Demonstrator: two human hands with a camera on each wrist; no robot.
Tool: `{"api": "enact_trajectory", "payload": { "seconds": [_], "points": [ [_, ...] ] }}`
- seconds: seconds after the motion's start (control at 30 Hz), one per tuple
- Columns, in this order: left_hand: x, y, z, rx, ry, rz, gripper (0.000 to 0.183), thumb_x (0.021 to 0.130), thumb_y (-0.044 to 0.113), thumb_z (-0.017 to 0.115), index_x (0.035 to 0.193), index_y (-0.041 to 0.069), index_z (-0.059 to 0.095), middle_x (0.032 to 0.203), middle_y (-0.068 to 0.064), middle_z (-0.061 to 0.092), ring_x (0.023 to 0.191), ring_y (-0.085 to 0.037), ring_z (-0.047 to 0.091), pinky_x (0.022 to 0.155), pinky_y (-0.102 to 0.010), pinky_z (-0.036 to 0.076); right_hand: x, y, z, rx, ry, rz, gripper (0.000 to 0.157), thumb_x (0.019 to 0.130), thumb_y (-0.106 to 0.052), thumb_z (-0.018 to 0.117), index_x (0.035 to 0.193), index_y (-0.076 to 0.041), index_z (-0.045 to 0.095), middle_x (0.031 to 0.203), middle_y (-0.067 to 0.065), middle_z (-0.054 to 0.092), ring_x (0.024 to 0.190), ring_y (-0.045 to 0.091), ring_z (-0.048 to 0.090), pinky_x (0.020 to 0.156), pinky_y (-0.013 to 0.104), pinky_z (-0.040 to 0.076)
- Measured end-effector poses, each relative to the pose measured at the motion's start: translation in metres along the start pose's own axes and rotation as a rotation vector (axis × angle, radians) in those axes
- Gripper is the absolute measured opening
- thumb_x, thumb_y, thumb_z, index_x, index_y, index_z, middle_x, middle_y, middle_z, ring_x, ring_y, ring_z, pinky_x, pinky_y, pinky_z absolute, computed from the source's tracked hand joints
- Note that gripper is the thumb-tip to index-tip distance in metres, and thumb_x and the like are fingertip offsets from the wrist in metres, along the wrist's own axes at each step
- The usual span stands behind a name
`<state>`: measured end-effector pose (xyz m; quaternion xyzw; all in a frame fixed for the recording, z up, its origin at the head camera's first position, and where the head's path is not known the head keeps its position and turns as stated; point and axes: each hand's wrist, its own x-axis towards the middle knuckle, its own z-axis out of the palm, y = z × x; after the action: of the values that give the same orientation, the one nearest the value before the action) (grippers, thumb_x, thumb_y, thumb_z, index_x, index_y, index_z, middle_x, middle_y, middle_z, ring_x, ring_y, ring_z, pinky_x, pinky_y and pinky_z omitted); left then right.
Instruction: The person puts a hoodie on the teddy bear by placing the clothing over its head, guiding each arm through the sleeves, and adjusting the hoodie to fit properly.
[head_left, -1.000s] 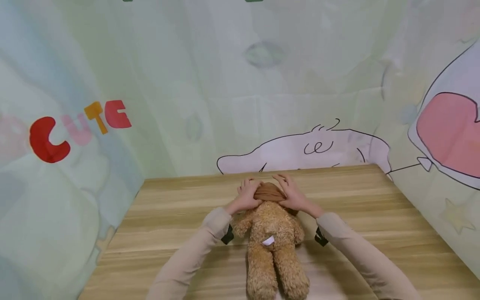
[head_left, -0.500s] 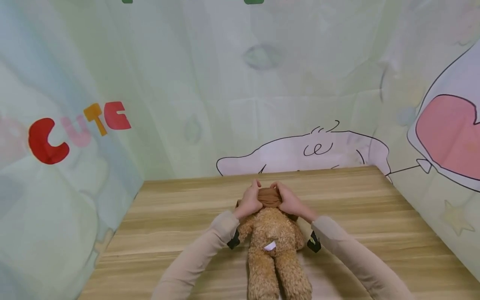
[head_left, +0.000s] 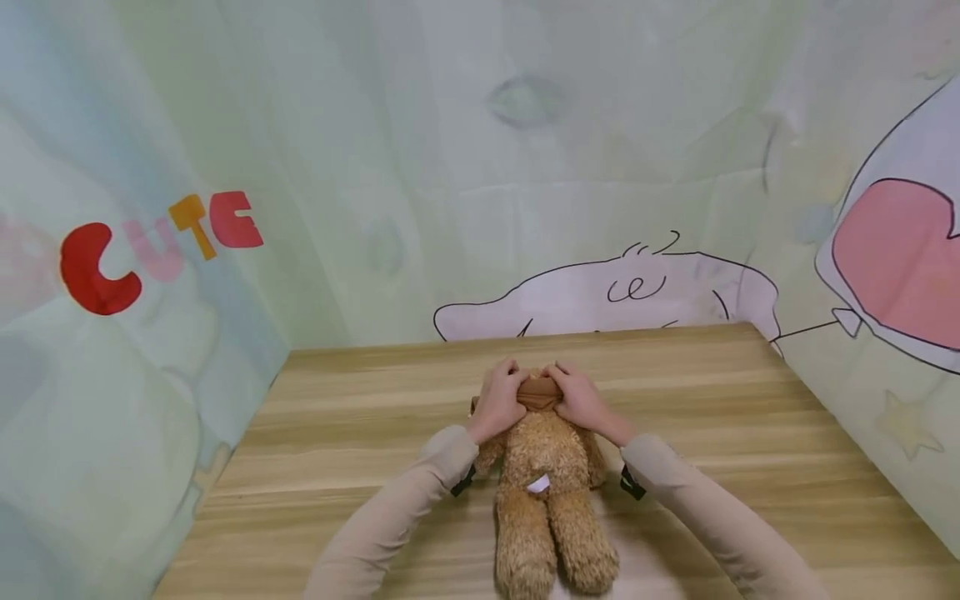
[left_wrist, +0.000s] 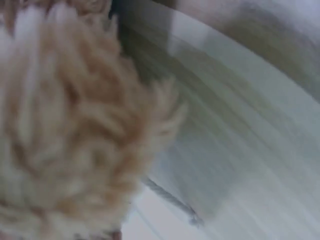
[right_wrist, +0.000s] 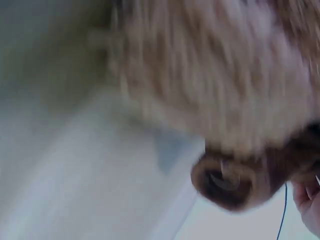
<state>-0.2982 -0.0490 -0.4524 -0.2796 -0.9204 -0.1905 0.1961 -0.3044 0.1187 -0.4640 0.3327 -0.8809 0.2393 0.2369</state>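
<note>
A tan plush toy [head_left: 546, 454], with a white tag low on its body, lies lengthwise on the wooden table, legs toward me. Around its head end runs a brown cloth band [head_left: 540, 393], with a little tan fur showing above it. My left hand [head_left: 501, 404] pinches the band's left side; my right hand [head_left: 583, 402] pinches its right side, thumbs toward me. The left wrist view is filled at left by blurred plush fur [left_wrist: 75, 125]. In the right wrist view a brown rolled edge [right_wrist: 230, 185] hangs beside fur, with some fingers [right_wrist: 309, 205] at the border.
The wooden table [head_left: 360, 433] extends to both sides of the toy. Behind it hangs a printed fabric backdrop [head_left: 450, 183], which also encloses the left and right sides. A grey cord [left_wrist: 172, 200] shows in the left wrist view.
Both hands have drawn closer together on the brown cloth. It earlier covered the top of the head in folds; now it is a smoother band with fur visible above it.
</note>
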Motion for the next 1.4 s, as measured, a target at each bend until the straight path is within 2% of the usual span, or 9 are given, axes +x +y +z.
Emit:
{"api": "enact_trajectory", "payload": {
  "seconds": [0.23, 0.37, 0.5, 0.6, 0.8, 0.97, 1.13, 1.3, 1.4],
  "points": [
    [-0.001, -0.006, -0.001, 0.044, 0.009, 0.117, 0.025, 0.064, 0.0, 0.066, 0.088, 0.009, 0.064, 0.083, -0.005, 0.053, 0.073, -0.016, 0.048, 0.061, -0.027, 0.044, -0.002, 0.006, -0.002, -0.085, -0.022, -0.115, 0.034, 0.056, 0.007, 0.065, 0.087, -0.007, 0.062, 0.084, 0.006, 0.06, 0.071, 0.018, 0.054, 0.059, 0.03, 0.045],
    [-0.004, -0.007, -0.002, 0.049, -0.015, 0.11, 0.021, 0.066, 0.003, 0.067, 0.085, 0.01, 0.064, 0.078, -0.005, 0.057, 0.066, -0.015, 0.05, 0.055, -0.023, 0.041, -0.004, 0.001, 0.007, -0.045, 0.003, -0.057, 0.027, 0.058, 0.01, 0.061, 0.079, -0.007, 0.062, 0.073, 0.007, 0.063, 0.061, 0.017, 0.057, 0.053, 0.025, 0.042],
    [-0.004, -0.006, -0.001, -0.041, -0.007, 0.057, 0.022, 0.068, 0.001, 0.066, 0.089, 0.008, 0.064, 0.08, -0.007, 0.061, 0.061, -0.014, 0.051, 0.051, -0.02, 0.036, -0.006, -0.002, 0.008, -0.025, 0.049, 0.04, 0.023, 0.061, 0.01, 0.063, 0.073, -0.008, 0.06, 0.066, 0.007, 0.062, 0.055, 0.016, 0.053, 0.05, 0.024, 0.039],
    [-0.004, -0.005, 0.001, -0.063, 0.027, 0.039, 0.023, 0.069, 0.0, 0.065, 0.09, 0.009, 0.064, 0.081, -0.007, 0.063, 0.059, -0.014, 0.052, 0.049, -0.018, 0.034, -0.009, -0.002, 0.004, -0.03, 0.053, 0.079, 0.024, 0.062, 0.008, 0.066, 0.081, -0.006, 0.062, 0.072, 0.009, 0.063, 0.059, 0.019, 0.056, 0.052, 0.028, 0.042],
    [-0.002, -0.009, 0.002, 0.054, 0.08, 0.098, 0.016, 0.067, 0.002, 0.065, 0.077, 0.013, 0.058, 0.073, -0.004, 0.063, 0.057, -0.015, 0.056, 0.047, -0.021, 0.037, -0.018, -0.001, -0.011, -0.033, -0.076, 0.018, 0.041, 0.07, 0.002, 0.066, 0.111, 0.001, 0.057, 0.083, 0.013, 0.064, 0.069, 0.022, 0.058, 0.058, 0.032, 0.046],
    [-0.01, -0.013, -0.007, 0.043, -0.019, 0.143, 0.035, 0.072, -0.001, 0.063, 0.104, 0.01, 0.057, 0.099, -0.01, 0.065, 0.079, -0.026, 0.062, 0.064, -0.036, 0.049, -0.031, 0.001, -0.017, -0.037, -0.16, -0.004, 0.042, 0.08, -0.001, 0.061, 0.121, -0.001, 0.051, 0.099, 0.015, 0.064, 0.082, 0.024, 0.061, 0.067, 0.034, 0.05],
    [-0.02, -0.024, -0.015, -0.091, -0.175, 0.068, 0.056, 0.08, -0.003, 0.056, 0.132, 0.004, 0.036, 0.124, -0.022, 0.049, 0.096, -0.034, 0.058, 0.078, -0.042, 0.049, -0.037, 0.002, -0.01, -0.045, -0.129, 0.042, 0.045, 0.081, -0.002, 0.059, 0.125, -0.001, 0.047, 0.118, 0.018, 0.052, 0.104, 0.032, 0.052, 0.082, 0.043, 0.046],
    [-0.024, -0.039, -0.015, -0.44, -0.241, -0.031, 0.052, 0.08, 0.001, 0.058, 0.127, 0.005, 0.037, 0.122, -0.02, 0.044, 0.1, -0.03, 0.051, 0.08, -0.041, 0.044, -0.035, 0.006, -0.009, 0.128, -0.118, 0.108, 0.049, 0.075, 0.003, 0.059, 0.122, -0.001, 0.047, 0.112, 0.016, 0.05, 0.094, 0.028, 0.05, 0.072, 0.039, 0.044],
    [-0.028, -0.045, -0.011, -0.523, -0.229, -0.031, 0.053, 0.073, -0.004, 0.062, 0.121, 0.006, 0.042, 0.115, -0.016, 0.044, 0.096, -0.024, 0.047, 0.075, -0.034, 0.042, -0.034, 0.006, -0.015, 0.188, -0.17, 0.08, 0.053, 0.073, 0.002, 0.058, 0.124, 0.0, 0.045, 0.108, 0.015, 0.05, 0.089, 0.025, 0.049, 0.067, 0.035, 0.041]
  ]
}}
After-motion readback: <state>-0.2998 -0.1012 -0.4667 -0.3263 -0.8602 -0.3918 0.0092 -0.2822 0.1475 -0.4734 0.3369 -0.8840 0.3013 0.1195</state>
